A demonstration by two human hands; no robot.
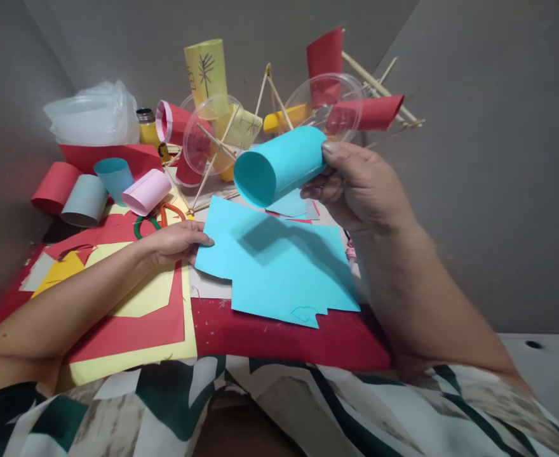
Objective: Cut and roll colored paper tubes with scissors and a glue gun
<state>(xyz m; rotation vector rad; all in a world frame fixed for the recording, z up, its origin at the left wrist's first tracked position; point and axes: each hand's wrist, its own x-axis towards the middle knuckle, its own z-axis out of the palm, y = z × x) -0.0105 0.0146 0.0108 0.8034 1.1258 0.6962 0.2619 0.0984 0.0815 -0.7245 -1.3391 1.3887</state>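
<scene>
Between the thumb and fingers of my right hand (356, 181) is a light blue paper tube (282, 165), raised in the air with its open end facing left. My left hand (179, 244) pinches the left edge of a light blue paper sheet (284, 266). That sheet has notched cut edges and a small drawn outline near its lower edge. The tube's shadow falls across it. Close to my left hand, the orange scissor handle (173, 209) and a green handle (147, 226) lie on the papers.
Paper tubes, among them a pink one (147, 192) and a red one (56, 187), lie at left. Behind stand stick frames with clear plastic discs (213, 136), a yellow tube (206, 70) and red tubes (324, 66). A plastic bag (93, 114) sits at back left; grey walls surround the red-covered table (284, 336).
</scene>
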